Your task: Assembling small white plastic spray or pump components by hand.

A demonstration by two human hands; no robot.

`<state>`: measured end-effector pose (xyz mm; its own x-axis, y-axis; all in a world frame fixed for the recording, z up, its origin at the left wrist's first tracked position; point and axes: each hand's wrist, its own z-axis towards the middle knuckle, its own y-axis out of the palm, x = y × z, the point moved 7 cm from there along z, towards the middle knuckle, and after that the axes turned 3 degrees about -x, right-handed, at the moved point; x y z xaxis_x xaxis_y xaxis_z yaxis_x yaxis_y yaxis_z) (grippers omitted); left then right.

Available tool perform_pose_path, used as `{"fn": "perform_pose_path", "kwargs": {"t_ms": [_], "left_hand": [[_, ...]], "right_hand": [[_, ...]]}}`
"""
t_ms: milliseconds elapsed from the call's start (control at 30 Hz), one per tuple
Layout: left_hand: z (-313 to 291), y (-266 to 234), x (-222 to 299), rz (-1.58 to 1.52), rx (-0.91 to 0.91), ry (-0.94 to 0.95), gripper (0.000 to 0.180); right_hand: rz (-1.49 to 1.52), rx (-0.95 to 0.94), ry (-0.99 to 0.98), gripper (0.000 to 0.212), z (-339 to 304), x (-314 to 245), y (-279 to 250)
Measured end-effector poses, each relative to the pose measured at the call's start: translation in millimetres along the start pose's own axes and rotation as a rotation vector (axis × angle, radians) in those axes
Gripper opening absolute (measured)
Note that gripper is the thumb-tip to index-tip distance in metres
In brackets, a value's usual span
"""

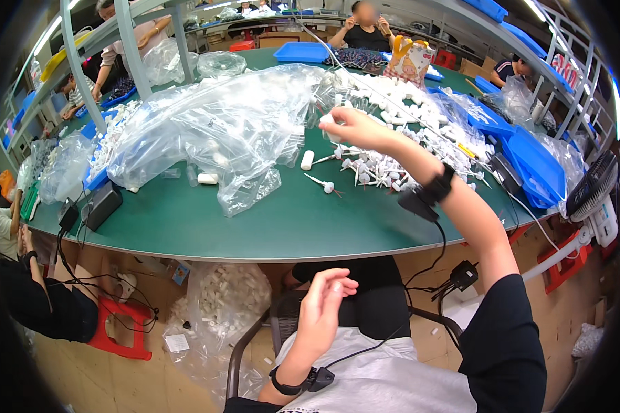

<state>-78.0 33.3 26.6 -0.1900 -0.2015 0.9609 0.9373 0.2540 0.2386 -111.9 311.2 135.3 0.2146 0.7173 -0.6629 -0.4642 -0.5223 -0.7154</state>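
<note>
One blue tray (487,118) bears white lettering; right hand (358,129) holds cylinder (328,128)

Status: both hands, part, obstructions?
Right hand: pinching white cylindrical piece over green table. Left hand: appears empty. Clear plastic bags left of right hand, possibly in the way.

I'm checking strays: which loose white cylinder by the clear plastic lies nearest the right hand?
The right cylinder, just right of the clear plastic; the left cylinder lies farther from the right hand.

Green tabletop (200,230); white cylinder (307,160); white pieces (375,165) with touches of red; blue tray (303,52); red stool (113,318); light grey shirt (385,372).
</note>
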Motion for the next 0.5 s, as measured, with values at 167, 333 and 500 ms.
{"fn": "perform_pose_path", "kwargs": {"t_ms": [167,333,500], "left_hand": [[3.0,-6.4,3.3,-0.176,0.024,0.063,0.045],[-1.5,18.1,4.5,-0.473,-0.176,0.015,0.043],[-2.8,32.1,-10.8,-0.369,-0.263,-0.111,0.022]], "right_hand": [[0.120,-0.285,-0.338,0.029,-131.4,-107.3,34.3],[0.131,-0.447,-0.390,0.032,-218.6,-121.2,63.2],[0.243,-0.399,-0.281,0.034,-256.8,-108.5,69.3]]}}
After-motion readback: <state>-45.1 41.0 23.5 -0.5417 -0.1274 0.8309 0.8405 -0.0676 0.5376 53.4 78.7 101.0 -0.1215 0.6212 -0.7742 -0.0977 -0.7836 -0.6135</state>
